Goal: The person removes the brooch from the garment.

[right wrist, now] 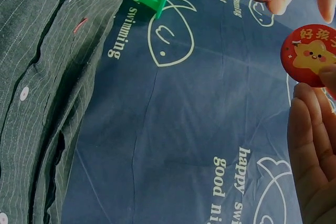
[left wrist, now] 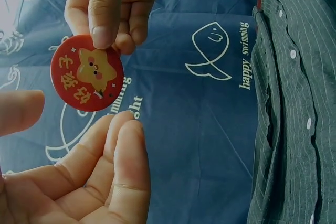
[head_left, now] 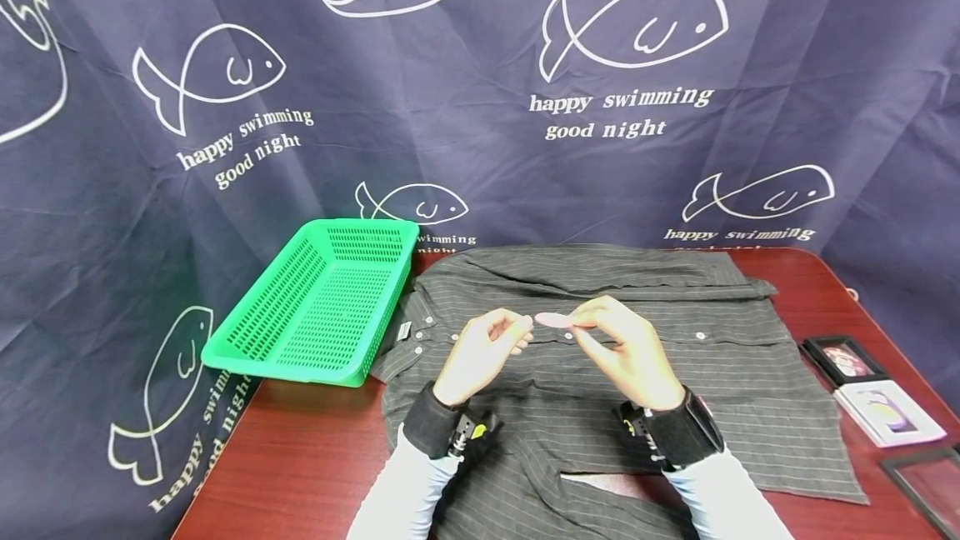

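A round red badge (left wrist: pixel 68 90) with a smiling yellow star and yellow characters is held up above a dark grey pinstriped shirt (head_left: pixel 720 407). My right hand (head_left: pixel 626 348) pinches its edge between thumb and fingers, the thumb lying on the printed face in the right wrist view. My left hand (head_left: pixel 483 352) is just to the left of the badge, apart from it. Its thumb and bent fingers are separated with nothing between them, as the left wrist view shows. The shirt lies spread over the table, with white buttons along its front.
A green plastic basket (head_left: pixel 386 307) stands at the table's left. Along the right edge lie a black framed box (head_left: pixel 843 359), a white card-like box (head_left: pixel 888 412) and a dark-rimmed frame (head_left: pixel 937 482). A blue curtain (head_left: pixel 487 107) with fish drawings hangs behind the red-brown table (head_left: pixel 300 457).
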`<state>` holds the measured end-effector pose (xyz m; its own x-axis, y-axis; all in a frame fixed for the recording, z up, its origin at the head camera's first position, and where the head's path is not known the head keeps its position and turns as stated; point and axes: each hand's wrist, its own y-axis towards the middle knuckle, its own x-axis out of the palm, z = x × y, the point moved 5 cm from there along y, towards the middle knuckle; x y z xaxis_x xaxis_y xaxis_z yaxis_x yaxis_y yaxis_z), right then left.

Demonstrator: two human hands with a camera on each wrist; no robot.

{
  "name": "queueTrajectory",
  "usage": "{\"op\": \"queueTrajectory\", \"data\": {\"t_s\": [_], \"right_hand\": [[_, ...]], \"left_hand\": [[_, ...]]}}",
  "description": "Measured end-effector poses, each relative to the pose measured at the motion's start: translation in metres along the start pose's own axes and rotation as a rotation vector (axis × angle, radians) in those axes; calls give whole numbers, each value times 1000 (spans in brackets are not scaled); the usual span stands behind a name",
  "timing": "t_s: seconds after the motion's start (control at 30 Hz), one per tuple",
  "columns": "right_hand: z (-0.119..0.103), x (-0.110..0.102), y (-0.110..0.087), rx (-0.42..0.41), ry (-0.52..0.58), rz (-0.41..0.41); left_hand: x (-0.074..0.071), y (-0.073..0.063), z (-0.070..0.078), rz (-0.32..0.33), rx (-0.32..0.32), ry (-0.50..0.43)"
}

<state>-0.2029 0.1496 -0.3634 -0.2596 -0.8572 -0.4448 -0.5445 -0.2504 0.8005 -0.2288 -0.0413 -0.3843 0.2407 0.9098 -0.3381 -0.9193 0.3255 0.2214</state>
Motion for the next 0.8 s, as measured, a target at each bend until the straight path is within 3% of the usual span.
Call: {"op": "queueTrajectory", "data": {"t_s": [0.47, 0.8], "right_hand": [[-6, 5, -2, -59, -19, -15], [-6, 10, -3, -68, -28, -36]], "left_hand": [[4, 2, -6, -40, -3, -106], [6, 3, -12, -31, -33, -102]]}}
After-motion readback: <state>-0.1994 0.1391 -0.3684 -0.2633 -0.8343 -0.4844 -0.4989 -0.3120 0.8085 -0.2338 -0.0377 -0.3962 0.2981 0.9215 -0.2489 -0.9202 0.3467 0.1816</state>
